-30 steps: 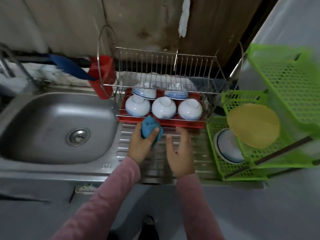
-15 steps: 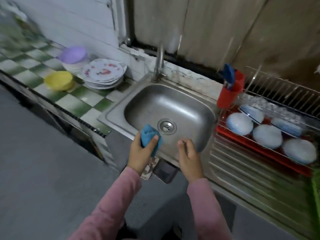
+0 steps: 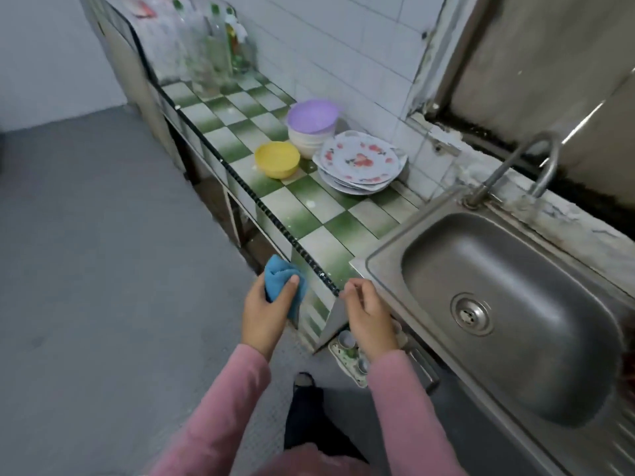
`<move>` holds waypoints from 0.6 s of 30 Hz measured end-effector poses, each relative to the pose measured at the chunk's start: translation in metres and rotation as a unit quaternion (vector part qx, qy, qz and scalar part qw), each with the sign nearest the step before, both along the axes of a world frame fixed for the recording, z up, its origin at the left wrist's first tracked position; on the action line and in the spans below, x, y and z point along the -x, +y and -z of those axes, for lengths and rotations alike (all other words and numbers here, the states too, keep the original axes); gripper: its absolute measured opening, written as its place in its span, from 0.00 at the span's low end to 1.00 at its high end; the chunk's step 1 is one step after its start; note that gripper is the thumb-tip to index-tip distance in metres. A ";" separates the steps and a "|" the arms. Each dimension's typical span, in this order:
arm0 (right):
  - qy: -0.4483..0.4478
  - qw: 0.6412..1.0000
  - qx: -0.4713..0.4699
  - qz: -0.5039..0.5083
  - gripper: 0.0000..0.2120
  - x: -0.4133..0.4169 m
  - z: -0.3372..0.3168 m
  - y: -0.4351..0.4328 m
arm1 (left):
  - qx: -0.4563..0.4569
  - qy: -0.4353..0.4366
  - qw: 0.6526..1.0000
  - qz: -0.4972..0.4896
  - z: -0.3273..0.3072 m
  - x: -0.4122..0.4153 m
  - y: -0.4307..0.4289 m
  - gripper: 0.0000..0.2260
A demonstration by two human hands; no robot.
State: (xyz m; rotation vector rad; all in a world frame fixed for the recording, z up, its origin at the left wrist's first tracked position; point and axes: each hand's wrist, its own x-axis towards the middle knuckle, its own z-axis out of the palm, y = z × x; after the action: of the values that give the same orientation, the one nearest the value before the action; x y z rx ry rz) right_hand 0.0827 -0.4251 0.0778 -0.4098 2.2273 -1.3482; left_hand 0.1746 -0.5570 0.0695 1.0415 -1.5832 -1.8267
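A bunched blue cloth [image 3: 280,280] sits in the left hand [image 3: 266,317], fingers and thumb curled round it, held in the air just in front of the black-trimmed front edge of the tiled counter [image 3: 309,214] and to the left of the sink. The right hand [image 3: 369,316] hovers beside it at the counter's corner, fingers loosely curled with nothing in them; both arms wear pink sleeves [image 3: 405,417]. To the right lies a steel sink [image 3: 515,304] with a curved tap [image 3: 515,163] at its back rim. Farther along the green-and-white checked counter stand a yellow bowl [image 3: 277,159], a stack of white bowls under a purple lid [image 3: 312,116] and a pile of flowered plates [image 3: 360,161], close together, with blurred bottles [image 3: 220,46] at the far end against the white-tiled wall. A grey floor [image 3: 103,269] fills the left.
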 end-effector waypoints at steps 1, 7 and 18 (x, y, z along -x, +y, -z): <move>-0.004 1.000 0.002 -0.003 0.09 0.006 0.004 -0.016 | -0.004 -0.004 1.000 -0.015 0.002 0.001 -0.014 0.06; -0.015 1.000 -0.006 -0.020 0.09 0.062 0.023 -0.113 | -0.005 -0.015 0.998 -0.057 0.011 0.043 -0.113 0.08; -0.087 0.995 -0.005 0.050 0.08 0.205 0.047 -0.272 | 0.024 -0.024 0.999 -0.034 0.008 0.175 -0.287 0.15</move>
State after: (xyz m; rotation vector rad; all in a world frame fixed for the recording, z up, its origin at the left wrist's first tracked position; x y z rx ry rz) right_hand -0.1222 -0.6967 0.0308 -0.1720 2.1347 -1.3667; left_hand -0.0002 -0.8435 0.0617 1.1113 -1.5910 -1.7233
